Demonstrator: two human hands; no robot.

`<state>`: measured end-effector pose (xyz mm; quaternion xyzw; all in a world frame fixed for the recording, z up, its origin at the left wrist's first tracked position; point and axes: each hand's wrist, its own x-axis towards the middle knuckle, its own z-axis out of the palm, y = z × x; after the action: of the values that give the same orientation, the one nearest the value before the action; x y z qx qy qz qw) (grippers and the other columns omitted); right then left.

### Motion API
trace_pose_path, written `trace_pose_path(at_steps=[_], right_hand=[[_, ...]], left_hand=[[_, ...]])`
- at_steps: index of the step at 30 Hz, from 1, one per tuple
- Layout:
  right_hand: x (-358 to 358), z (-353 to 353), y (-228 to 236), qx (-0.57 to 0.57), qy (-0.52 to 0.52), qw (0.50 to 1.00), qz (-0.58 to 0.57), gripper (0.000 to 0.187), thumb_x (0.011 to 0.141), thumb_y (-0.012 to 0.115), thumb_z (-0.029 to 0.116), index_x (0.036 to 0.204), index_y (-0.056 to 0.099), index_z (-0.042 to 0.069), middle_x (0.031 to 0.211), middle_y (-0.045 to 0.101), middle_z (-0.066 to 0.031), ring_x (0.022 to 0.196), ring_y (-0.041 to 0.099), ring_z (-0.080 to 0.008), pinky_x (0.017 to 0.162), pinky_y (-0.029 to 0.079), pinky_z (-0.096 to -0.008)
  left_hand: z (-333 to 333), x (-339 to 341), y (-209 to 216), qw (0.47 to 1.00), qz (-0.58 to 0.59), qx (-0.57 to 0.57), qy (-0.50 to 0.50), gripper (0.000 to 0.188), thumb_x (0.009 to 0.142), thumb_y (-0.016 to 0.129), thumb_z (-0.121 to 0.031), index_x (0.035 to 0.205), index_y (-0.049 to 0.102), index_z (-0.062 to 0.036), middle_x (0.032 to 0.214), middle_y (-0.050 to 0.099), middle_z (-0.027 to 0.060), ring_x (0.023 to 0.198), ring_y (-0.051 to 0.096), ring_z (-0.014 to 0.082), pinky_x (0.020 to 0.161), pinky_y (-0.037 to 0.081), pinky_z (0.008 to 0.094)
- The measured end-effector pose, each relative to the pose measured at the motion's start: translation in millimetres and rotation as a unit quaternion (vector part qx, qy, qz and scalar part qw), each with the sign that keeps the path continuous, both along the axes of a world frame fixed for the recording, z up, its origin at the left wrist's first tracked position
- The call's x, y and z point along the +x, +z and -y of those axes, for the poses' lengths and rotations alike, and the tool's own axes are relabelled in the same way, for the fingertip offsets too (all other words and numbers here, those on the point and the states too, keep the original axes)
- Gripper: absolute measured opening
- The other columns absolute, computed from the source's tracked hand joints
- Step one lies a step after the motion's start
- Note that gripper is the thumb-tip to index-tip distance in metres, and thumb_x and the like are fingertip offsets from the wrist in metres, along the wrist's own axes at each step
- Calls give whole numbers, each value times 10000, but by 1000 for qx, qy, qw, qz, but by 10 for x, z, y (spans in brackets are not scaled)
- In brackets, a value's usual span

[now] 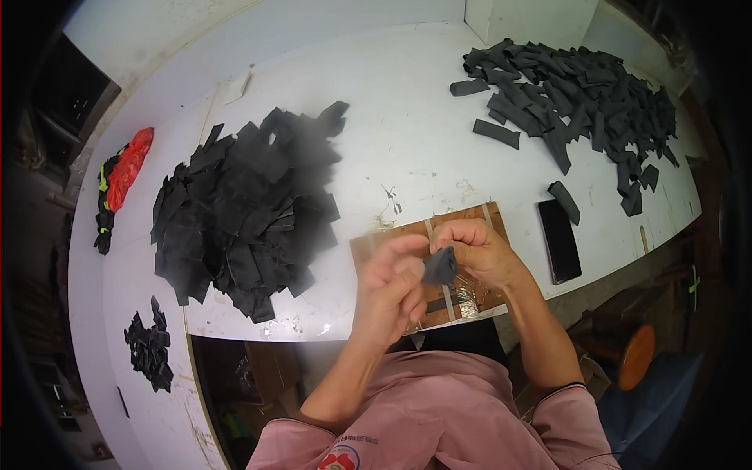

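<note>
A small dark grey fabric piece (pixel 441 268), folded or rolled into a short tube, is between my two hands above a brown taped board (pixel 491 298). My right hand (pixel 476 252) pinches its upper right side between thumb and fingers. At its left edge, the thumb and fingertips of my left hand (pixel 390 288) are closed on it, partly blurred. To the left lies a large heap of flat black fabric pieces (pixel 243 211). Many rolled dark grey fabric tubes (pixel 580 102) are heaped at the far right, and one single tube (pixel 564 202) lies nearer.
A black phone (pixel 559 241) lies right of the board, near the table's front edge. On the left are a red plastic bag (pixel 129 172) with black bundles and a small black fabric pile (pixel 149 345). A round orange-brown stool top (pixel 636 357) shows below the table at right.
</note>
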<state>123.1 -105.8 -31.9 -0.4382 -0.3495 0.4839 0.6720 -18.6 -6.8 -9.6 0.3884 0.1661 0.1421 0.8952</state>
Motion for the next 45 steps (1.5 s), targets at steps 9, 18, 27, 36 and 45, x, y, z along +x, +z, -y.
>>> trace_pose_path(at_steps=[9,18,27,36,45], right_hand=[[-104,92,468,-3,-195,970,149,251,829,589,258,821,568,8,717,534,-6,606,500,-109,570,419,-263],[-155,154,358,-42,-168,763,623,188,754,607,174,733,549,-3,657,509,-106,586,524,-278,513,428,-355],[-211,147,348,22,-218,787,577,95,732,556,73,795,566,3,664,539,-121,620,570,-282,531,465,-356],[-227,155,-51,7,-214,822,528,108,741,545,83,817,558,8,659,541,-138,620,575,-303,532,462,-366],[-169,166,302,-53,-160,789,591,179,725,549,77,901,562,52,672,546,-120,624,565,-288,529,453,-377]], left_hand=[[-78,122,134,867,126,465,129,162,742,587,15,904,595,12,945,606,120,890,550,230,805,419,321],[-2,52,-162,958,75,250,119,77,787,575,30,860,599,30,967,592,116,909,528,144,770,426,264],[-23,281,235,927,70,367,-10,188,739,646,-44,915,620,17,1019,575,109,896,542,148,787,427,266],[-39,285,239,910,40,410,-56,131,717,614,11,847,625,19,981,590,74,929,512,138,801,406,255],[2,191,322,942,132,308,8,211,801,542,13,1008,579,21,947,598,101,905,542,162,792,428,264]])
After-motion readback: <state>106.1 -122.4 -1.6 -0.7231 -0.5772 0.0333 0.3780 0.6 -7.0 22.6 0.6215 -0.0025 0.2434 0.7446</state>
